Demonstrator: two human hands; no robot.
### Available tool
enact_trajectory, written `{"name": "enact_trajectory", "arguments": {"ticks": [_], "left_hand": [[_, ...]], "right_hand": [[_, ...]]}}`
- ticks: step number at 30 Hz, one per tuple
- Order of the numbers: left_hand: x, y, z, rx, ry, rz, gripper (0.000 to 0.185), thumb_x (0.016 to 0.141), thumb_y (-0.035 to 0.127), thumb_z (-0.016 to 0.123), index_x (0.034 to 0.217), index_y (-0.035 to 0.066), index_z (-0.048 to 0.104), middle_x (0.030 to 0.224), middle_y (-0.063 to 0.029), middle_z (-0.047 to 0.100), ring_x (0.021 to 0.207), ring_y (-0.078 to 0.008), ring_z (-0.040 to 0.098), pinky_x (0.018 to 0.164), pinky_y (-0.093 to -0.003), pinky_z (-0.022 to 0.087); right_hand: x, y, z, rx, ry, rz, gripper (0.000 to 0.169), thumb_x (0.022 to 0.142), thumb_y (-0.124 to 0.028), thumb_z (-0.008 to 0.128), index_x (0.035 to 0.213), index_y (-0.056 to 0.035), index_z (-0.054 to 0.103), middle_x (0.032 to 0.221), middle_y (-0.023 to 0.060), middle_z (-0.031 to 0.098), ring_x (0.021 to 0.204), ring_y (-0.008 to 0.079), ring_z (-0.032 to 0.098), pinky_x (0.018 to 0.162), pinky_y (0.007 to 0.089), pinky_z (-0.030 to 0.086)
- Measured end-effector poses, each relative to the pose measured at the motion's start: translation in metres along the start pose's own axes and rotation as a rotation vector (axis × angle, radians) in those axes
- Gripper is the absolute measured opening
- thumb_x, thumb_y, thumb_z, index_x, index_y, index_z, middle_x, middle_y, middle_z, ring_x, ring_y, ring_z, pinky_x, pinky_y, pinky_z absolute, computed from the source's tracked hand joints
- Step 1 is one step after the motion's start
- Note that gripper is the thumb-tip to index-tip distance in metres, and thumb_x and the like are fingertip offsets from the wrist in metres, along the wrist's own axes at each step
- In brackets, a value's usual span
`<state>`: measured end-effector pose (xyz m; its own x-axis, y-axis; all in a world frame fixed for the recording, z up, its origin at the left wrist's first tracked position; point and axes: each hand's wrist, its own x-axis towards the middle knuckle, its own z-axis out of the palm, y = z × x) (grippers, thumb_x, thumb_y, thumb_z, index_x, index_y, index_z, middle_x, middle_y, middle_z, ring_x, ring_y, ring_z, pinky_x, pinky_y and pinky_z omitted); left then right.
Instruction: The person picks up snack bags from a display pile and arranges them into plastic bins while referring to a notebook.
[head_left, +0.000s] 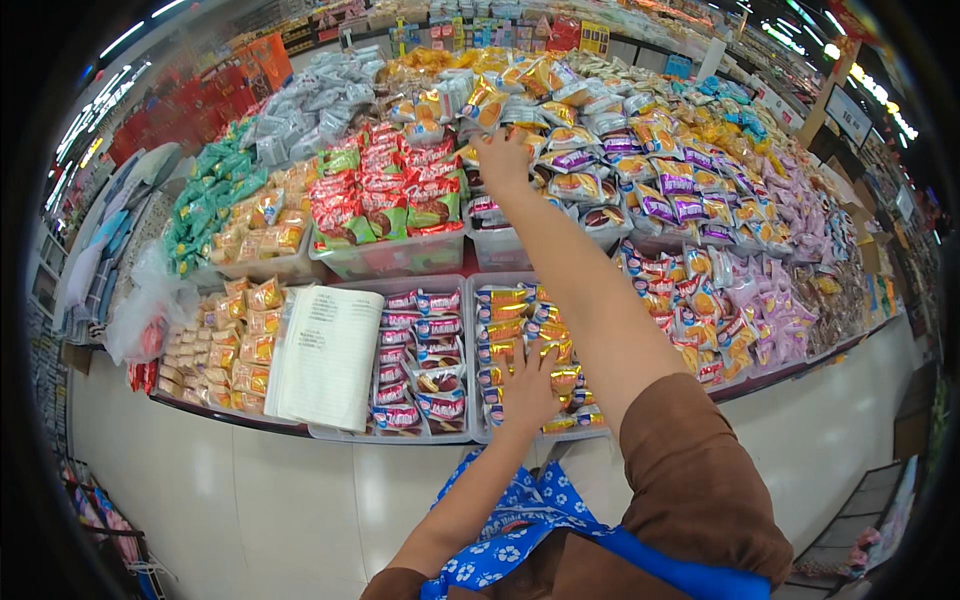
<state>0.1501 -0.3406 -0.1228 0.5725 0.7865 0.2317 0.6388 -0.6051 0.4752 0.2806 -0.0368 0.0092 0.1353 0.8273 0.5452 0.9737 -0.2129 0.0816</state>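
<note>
My left hand (529, 388) rests with spread fingers on gold-wrapped snack packs (504, 313) in a clear plastic bin (474, 360) at the front of the display. My right hand (504, 161) is stretched far forward over the back pile, its fingers bent down among wrapped snack packs (480, 103). Whether those fingers grip a pack is hidden. Just left of that hand are red and green snack bags (386, 191) in another bin. An open notebook (330, 360) with handwriting lies across the front bins, left of my left hand.
Purple-and-white packs (675, 196) are heaped on the right. Small yellow-wrapped packs (247, 352) fill the front left bin. A clear plastic bag (154, 300) hangs at the left corner. The display's dark front edge (232, 420) runs before me, above the tiled floor (292, 495).
</note>
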Motion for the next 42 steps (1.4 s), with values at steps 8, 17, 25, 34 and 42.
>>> {"name": "enact_trajectory", "arguments": {"ticks": [8,17,25,34,42], "left_hand": [[-0.003,-0.002,-0.004,-0.007,0.051,0.032,0.060,0.070,0.016,0.067,0.127,0.009,0.052,0.134,-0.0136,0.043,0.131,-0.0379,0.031,0.106,-0.0604,0.018],[0.014,0.015,-0.030,-1.133,0.392,-0.191,0.059,0.085,0.018,0.065,0.136,0.007,0.036,0.128,-0.0164,0.048,0.120,-0.0297,0.046,0.103,-0.0474,0.034],[0.080,-0.026,-0.047,-1.019,-0.262,-0.375,0.030,0.093,0.025,0.058,0.117,0.008,0.055,0.094,-0.0046,0.063,0.075,-0.0114,0.062,0.057,-0.0281,0.052],[0.077,-0.066,-0.052,0.251,-0.123,-0.215,0.073,0.073,0.021,0.071,0.138,0.014,0.038,0.139,-0.0104,0.044,0.129,-0.0371,0.035,0.100,-0.0580,0.030],[0.068,-0.048,-0.040,0.224,-0.059,-0.118,0.086,0.063,0.023,0.076,0.140,0.029,0.037,0.142,-0.0123,0.039,0.138,-0.0398,0.022,0.105,-0.0673,0.012]], "right_hand": [[-0.023,0.047,-0.035,0.269,0.434,-0.113,0.016,0.076,-0.011,0.064,0.090,-0.0176,0.066,0.094,0.0067,0.057,0.086,0.0276,0.060,0.066,0.0379,0.051],[-0.242,0.069,-0.115,0.938,0.425,-0.041,0.010,0.076,0.002,0.060,0.083,-0.0032,0.057,0.090,0.0104,0.058,0.077,0.0255,0.059,0.063,0.0357,0.046],[-0.313,0.055,-0.153,0.799,-0.100,-0.028,0.063,0.066,-0.002,0.069,0.126,-0.0145,0.051,0.134,0.0141,0.042,0.127,0.0317,0.039,0.098,0.0383,0.039],[-0.365,0.077,-0.125,1.791,-0.123,1.051,0.034,0.085,-0.009,0.062,0.117,-0.0057,0.052,0.105,0.0057,0.061,0.091,0.0173,0.063,0.068,0.0319,0.056],[-0.398,0.078,-0.129,1.890,-0.148,1.132,0.033,0.093,-0.025,0.056,0.122,-0.0099,0.049,0.111,0.0030,0.060,0.093,0.0131,0.062,0.066,0.0299,0.055]]}}
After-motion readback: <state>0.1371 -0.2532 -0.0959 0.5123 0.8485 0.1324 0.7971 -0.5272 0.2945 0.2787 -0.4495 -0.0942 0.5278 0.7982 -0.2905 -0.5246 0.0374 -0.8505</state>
